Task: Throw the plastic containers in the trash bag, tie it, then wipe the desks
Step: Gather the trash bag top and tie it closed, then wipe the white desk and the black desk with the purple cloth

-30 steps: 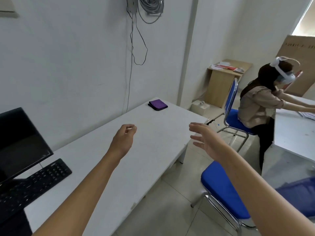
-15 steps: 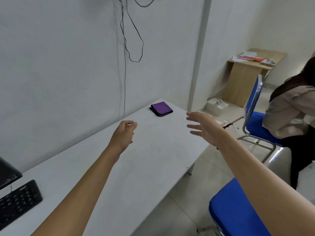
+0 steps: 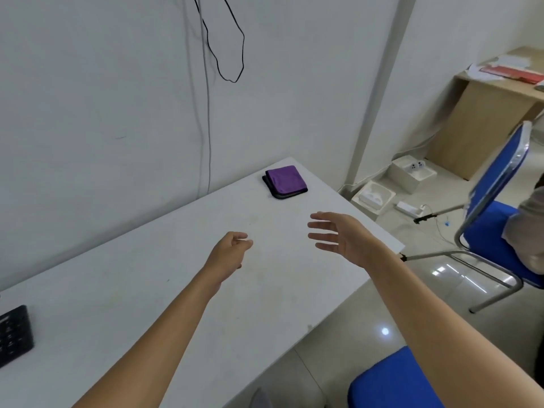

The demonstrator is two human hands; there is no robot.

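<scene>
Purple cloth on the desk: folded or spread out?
Folded. The purple cloth lies as a compact square near the far corner of the desk, layered edges showing along its left and front sides.

The surface (image 3: 147,290) looks like smooth matt white laminate with faint smudges. At its far corner lies a purple cloth (image 3: 285,181), soft and folded. The keyboard (image 3: 14,334) at the left edge is matt black plastic. The chair (image 3: 494,231) has a shiny metal frame and blue fabric padding; the floor (image 3: 368,319) tiles are glossy.
</scene>
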